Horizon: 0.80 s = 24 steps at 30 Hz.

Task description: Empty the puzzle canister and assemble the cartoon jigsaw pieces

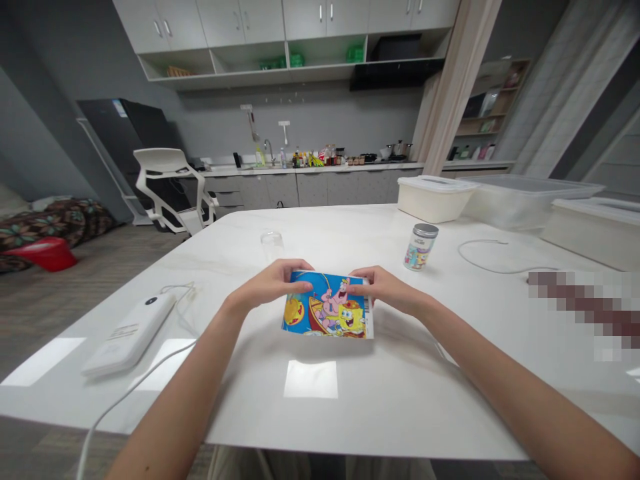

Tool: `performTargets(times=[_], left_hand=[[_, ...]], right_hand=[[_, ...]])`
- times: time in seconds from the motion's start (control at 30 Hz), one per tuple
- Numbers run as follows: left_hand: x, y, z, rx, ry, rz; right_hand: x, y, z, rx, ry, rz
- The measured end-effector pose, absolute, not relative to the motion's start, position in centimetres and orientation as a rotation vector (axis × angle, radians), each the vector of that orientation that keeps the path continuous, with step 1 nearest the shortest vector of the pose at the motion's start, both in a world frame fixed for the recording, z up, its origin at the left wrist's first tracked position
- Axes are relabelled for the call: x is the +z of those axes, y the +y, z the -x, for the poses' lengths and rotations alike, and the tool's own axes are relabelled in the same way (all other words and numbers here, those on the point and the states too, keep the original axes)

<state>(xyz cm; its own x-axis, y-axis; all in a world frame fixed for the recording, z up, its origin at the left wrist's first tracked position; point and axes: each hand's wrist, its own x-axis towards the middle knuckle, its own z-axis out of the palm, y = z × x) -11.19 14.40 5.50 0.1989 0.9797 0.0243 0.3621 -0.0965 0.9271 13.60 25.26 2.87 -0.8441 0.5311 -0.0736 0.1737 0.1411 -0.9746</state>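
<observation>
A person's two bare hands hold a bright cartoon card (327, 307) just above a white table (425, 413). The left hand (280, 280) grips the card's left end and the right hand (375, 283) its right end. On both, the fingers are closed on the card: thumbs pressed flat on the printed face, the others curled behind, partly out of sight.

As for progress, the card appears to be off the table and held level by both hands; it is in one piece, picture side showing, and not set down. Whether anything is folded or tucked behind it cannot be told.

To the right of the card and beyond it, a printed jar (419, 250) stands upright with its silver lid (425, 231) on. Beyond the card's left end is a clear container (273, 247). Well to the card's left lies a white power bank (133, 333). Neither hand touches these, so any handling of them is not under way.
</observation>
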Motion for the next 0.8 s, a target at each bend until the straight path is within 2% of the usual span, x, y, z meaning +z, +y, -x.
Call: performTargets(times=[0.17,0.23,0.33,0.4,0.57,0.8], left_hand=[[8.2,11.3,16.6,0.948,1.634,-1.448],[8.4,10.2,18.8,0.823,1.722,-1.433],[7.4,9.8,20.9,0.449,1.918,-1.504],[6.4,10.4,21.5,0.172,2.178,-1.513],[4.3,12.3,20.9,-0.015,2.394,-1.516],[4.6,12.9,16.9,0.009,2.42,-1.794]], right_hand=[[1.9,26.1,-13.1,1.616,-2.129,0.713],[1.1,26.4,-12.8,1.329,-2.241,0.737],[-0.2,26.5,-12.5,0.763,-2.409,0.669],[-0.9,26.3,-12.4,0.554,-2.476,0.607],[-1.9,25.8,-12.1,0.418,-2.614,0.594],[-2.9,25.7,-11.9,0.439,-2.786,0.577]])
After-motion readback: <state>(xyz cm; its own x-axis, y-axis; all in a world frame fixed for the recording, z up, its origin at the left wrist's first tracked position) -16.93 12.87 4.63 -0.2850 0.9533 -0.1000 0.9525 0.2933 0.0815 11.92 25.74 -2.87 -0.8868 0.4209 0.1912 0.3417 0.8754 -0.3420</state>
